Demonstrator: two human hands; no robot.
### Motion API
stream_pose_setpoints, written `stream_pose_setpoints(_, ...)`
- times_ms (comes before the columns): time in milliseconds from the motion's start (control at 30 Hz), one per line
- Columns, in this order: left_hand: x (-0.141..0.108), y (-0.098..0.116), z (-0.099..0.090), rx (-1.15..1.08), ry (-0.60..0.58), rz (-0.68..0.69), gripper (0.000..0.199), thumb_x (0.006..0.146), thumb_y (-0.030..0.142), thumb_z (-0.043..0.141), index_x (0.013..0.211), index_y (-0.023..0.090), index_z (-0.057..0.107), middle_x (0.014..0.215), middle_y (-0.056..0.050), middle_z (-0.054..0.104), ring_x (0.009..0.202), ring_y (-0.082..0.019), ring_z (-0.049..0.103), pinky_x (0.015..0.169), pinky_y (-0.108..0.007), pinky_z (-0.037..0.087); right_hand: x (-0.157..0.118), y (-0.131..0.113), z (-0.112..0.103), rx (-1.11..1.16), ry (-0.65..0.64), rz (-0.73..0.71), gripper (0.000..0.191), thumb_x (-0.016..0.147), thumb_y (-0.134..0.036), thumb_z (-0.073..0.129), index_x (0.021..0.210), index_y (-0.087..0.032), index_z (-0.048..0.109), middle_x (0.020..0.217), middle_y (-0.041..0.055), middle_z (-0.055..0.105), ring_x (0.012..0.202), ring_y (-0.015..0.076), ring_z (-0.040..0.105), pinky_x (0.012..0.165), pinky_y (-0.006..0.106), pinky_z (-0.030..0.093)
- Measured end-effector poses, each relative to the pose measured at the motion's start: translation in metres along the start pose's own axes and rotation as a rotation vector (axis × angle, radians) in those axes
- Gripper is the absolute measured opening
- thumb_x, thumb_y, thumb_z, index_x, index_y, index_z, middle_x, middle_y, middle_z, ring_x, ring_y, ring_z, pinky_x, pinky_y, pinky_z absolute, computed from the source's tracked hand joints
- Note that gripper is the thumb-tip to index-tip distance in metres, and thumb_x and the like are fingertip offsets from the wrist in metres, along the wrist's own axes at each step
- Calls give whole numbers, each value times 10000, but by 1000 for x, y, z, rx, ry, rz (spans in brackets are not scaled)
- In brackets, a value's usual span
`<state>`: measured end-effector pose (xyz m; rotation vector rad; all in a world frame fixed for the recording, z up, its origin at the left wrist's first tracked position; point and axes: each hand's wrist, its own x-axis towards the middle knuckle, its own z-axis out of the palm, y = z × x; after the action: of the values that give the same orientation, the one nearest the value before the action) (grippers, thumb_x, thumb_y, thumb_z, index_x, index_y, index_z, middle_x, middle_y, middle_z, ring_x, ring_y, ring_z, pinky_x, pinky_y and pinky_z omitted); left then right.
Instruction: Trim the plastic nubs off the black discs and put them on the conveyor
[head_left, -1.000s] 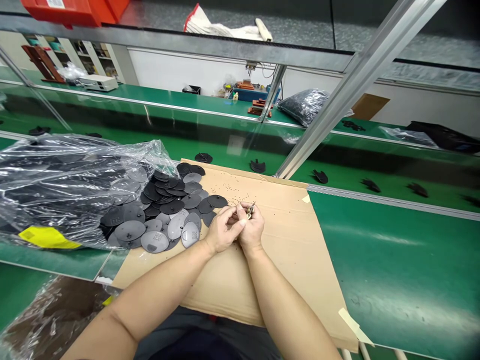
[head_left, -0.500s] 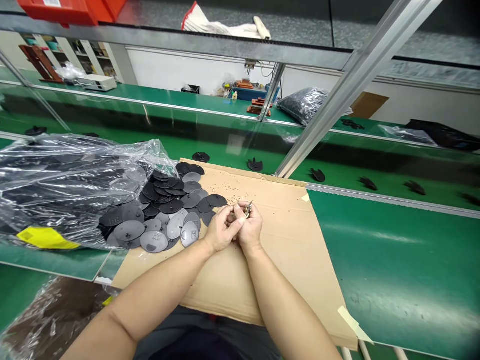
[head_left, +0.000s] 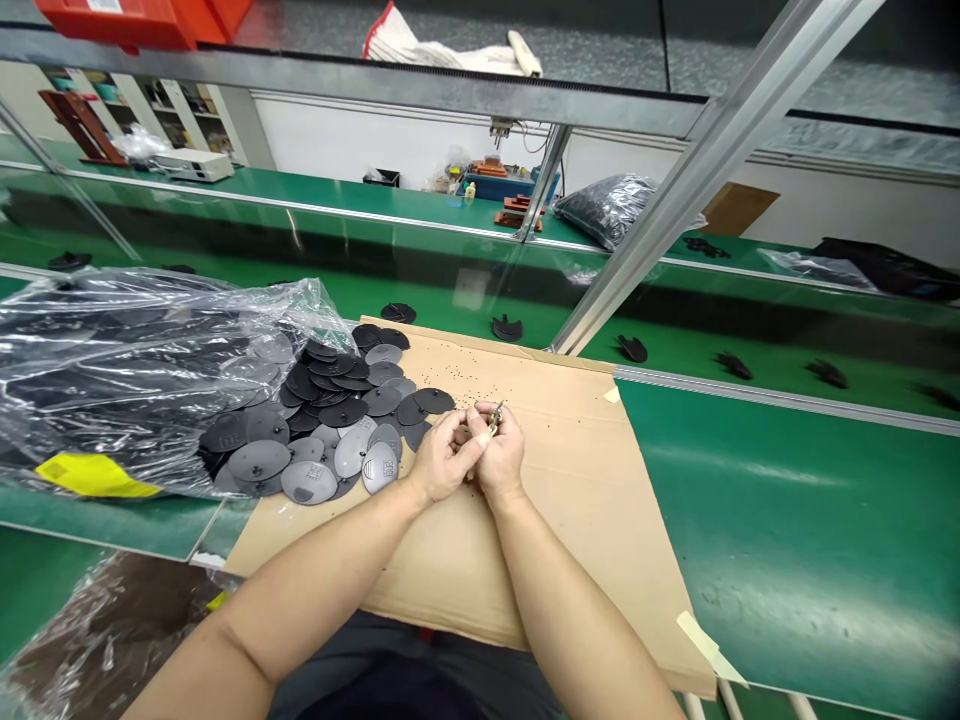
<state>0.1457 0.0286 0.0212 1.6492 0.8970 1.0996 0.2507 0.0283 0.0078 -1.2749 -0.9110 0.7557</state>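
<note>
My left hand (head_left: 444, 458) and my right hand (head_left: 501, 456) meet above a sheet of brown cardboard (head_left: 570, 520), their fingers curled around a small metal part (head_left: 494, 418). Its exact kind is too small to tell. Just left of my hands lies a loose pile of dark grey and black oval plastic discs (head_left: 309, 482), the nearest almost touching my left hand. Tiny dark particles (head_left: 457, 385) are scattered over the cardboard beyond my fingers. More discs show through a clear plastic bag (head_left: 142, 390) at the left.
The cardboard rests on a green conveyor belt (head_left: 780, 520), with a metal belt rail (head_left: 780, 397) beyond it. Several black parts (head_left: 634, 348) lie on a farther belt. An aluminium frame bar (head_left: 720, 170) slants across the upper right, below a shelf holding white gloves (head_left: 442, 50).
My hands stay together around the small metal part, with only slight finger movement. The whole view has shifted slightly.
</note>
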Motion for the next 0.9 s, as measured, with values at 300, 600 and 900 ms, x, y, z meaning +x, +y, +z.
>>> stream_pose_setpoints(300, 0, 1, 0, -32, -20, -17, 329, 857, 434, 537, 1030, 157, 577, 958, -82, 610, 689, -139, 591, 795, -321, 517, 0, -3, 0, 1, -1, 4, 306, 743, -436, 684, 883, -175, 609, 726, -1, 604, 657, 149, 580, 677, 312, 497)
stream_pose_setpoints(600, 0, 1, 0, -36, -18, -15, 338, 856, 429, 540, 1046, 153, 589, 964, -90, 617, 764, -164, 609, 815, -321, 507, 0, -2, 0, 0, -2, 11, 305, 745, -440, 680, 880, -177, 607, 729, 2, 612, 660, 153, 589, 677, 314, 496)
stream_pose_setpoints(900, 0, -1, 0, -23, -5, -15, 334, 853, 425, 545, 1051, 163, 602, 976, -91, 634, 821, -183, 618, 811, -318, 499, 0, -2, 1, -5, -4, 7, 288, 749, -423, 676, 882, -178, 604, 728, 1, 610, 656, 151, 586, 669, 310, 498)
